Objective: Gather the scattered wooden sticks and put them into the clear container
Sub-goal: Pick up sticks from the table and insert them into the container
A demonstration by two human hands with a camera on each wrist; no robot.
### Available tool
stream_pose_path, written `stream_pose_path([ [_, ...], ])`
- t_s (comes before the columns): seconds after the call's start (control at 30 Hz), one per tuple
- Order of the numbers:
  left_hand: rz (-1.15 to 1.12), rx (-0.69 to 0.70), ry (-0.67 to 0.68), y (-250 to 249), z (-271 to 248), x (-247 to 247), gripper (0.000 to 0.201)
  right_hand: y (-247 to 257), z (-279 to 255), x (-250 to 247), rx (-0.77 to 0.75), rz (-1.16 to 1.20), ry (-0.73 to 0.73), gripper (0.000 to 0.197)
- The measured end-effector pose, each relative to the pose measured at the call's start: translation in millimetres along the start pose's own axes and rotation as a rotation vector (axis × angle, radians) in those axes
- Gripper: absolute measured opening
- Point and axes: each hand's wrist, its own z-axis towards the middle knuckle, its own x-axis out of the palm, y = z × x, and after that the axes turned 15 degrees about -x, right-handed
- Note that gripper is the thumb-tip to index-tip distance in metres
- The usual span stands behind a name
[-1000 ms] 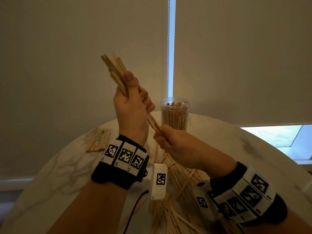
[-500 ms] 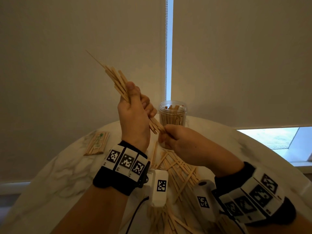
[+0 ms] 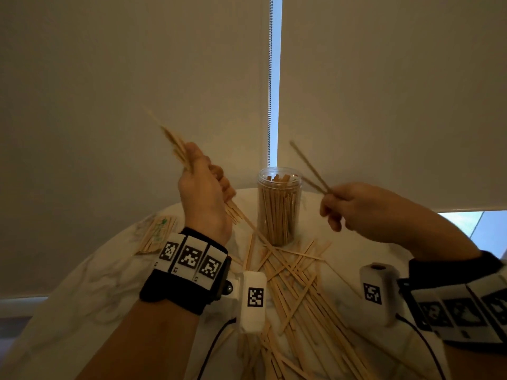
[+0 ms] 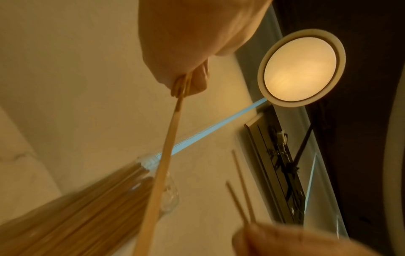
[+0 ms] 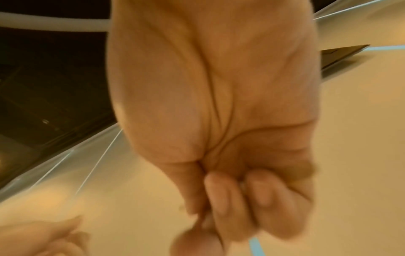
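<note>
Each bare forearm wears a black wristband (image 3: 175, 290) faced with white panels of square black-and-white markers; beside each band sits a white camera pod (image 3: 253, 300) trailing a black cable (image 3: 212, 344)

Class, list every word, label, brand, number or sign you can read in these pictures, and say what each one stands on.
No readable text anywhere.
Wristbands and wrist camera housings: square black-and-white code markers only, no letters or numbers.
Packet of sticks at the table's left edge: a green print, too blurred to read.
Clear container: no label visible.

Marble table (image 3: 82, 292); packet of toothpicks (image 3: 155, 234); roller blinds (image 3: 384, 91); ceiling lamp (image 4: 300, 67).
</note>
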Motion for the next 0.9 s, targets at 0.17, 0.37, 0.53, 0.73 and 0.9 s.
stream_pose_path([
  [0.17,0.370,-0.093,0.230,29.4,-24.5,13.3,0.043,44.2,-1.9,31.3,-0.186,0.066,-0.051,0.030],
  [0.37,0.362,-0.040,0.111,21.0,-14.4,10.2,0.034,52.7,-2.1,56.4,-0.193,-0.133,0.160,0.016],
  [0.53,0.197,-0.053,0.006,17.5,0.2,2.8,0.036,50.3,0.0,49.3,-0.127,-0.117,0.261,0.022],
  [0.73,0.022,-0.102,-0.017,10.8,3.9,-0.4,0.037,35.5,-1.1,34.8,-0.063,-0.126,0.180,0.027],
  [0.9,0.194,-0.124,0.146,16.9,-11.1,9.6,0.044,38.3,2.9,39.9,-0.189,-0.109,-0.131,0.037],
])
